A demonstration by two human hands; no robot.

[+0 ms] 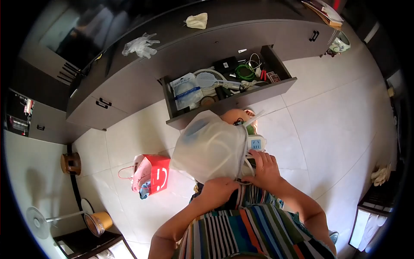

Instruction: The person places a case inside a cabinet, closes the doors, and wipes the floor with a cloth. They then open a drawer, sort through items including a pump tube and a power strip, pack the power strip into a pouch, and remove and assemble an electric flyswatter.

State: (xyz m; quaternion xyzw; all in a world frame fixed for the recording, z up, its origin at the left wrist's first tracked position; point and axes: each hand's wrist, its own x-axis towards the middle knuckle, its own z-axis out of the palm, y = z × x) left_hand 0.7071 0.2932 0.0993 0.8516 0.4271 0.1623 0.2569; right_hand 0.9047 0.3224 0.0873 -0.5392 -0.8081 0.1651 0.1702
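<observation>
A translucent whitish drawstring bag (209,144) lies across my lap, its mouth facing right. My left hand (221,190) is closed on the lower edge of the bag's mouth. At the opening, my right hand (263,170) has its fingers bent around a white cable (249,163). A white power strip (256,143) with a blue socket face sticks out of the mouth just above that hand. Something bluish shows faintly through the bag. Beyond it stands an open drawer (233,103) holding a plastic packet (186,91), a green coiled cable (245,72), white cables and a black box (225,64).
A red paper bag (161,172) stands on the tiled floor to the left. On the long cabinet (241,36) lie a clear plastic glove (141,45) and a cream cloth (196,21). A fan (37,222) and an orange pot (102,221) are at lower left.
</observation>
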